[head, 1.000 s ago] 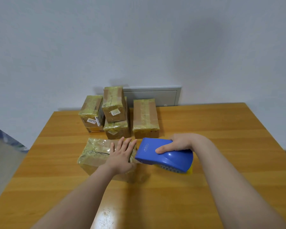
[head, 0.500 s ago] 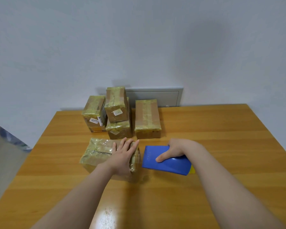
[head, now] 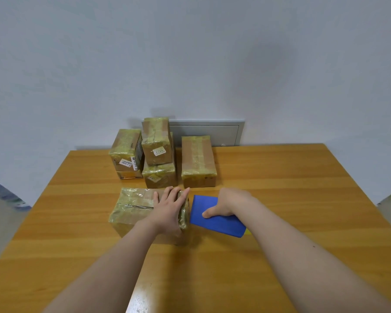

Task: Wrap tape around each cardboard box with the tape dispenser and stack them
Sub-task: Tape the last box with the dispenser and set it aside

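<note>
A cardboard box (head: 131, 206) covered in shiny tape lies in front of me on the wooden table (head: 280, 181). My left hand (head: 169, 208) rests flat on its right end, fingers spread. Right beside that end sits the blue tape dispenser (head: 215, 218), lowered against the box's side, and my right hand (head: 228, 204) grips it from above. Behind them stand more taped boxes: one at the left (head: 125, 152), a stack of two in the middle (head: 157, 141), and one at the right (head: 198, 161).
A grey wall panel (head: 212, 134) sits behind the boxes, just past the table's far edge. Bare table top stretches to the right and toward me. The table's left and right edges drop to the floor.
My right hand has brought the dispenser down and tipped it flatter beside the box's right end. My left hand stays on the box. The view has shifted slightly.
</note>
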